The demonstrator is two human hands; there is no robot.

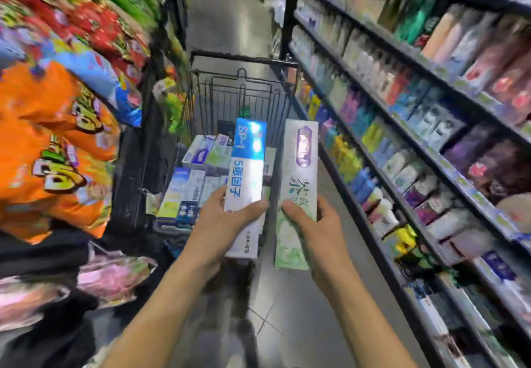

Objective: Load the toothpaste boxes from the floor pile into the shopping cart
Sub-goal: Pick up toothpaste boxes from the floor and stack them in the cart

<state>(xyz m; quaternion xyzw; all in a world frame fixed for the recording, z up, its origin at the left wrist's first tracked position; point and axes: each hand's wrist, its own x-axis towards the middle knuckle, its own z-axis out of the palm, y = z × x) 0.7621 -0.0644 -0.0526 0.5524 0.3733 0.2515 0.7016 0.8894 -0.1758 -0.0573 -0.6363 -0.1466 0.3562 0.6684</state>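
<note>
My left hand [221, 224] grips a long blue-and-white toothpaste box [247, 172] by its lower half. My right hand [313, 224] grips a white-and-green toothpaste box [298, 178] with a purple emblem. Both boxes point away from me, side by side. They hover over the near end of the black wire shopping cart [244, 80]. Several toothpaste boxes [198, 172] lie inside the cart's basket. The floor pile is out of view.
Snack bags in orange, red and green [57, 137] hang from a rack close on the left. Shelves of boxed goods [416, 109] run along the right side. The narrow grey aisle floor [301, 310] runs between them, with the cart filling most of its width ahead.
</note>
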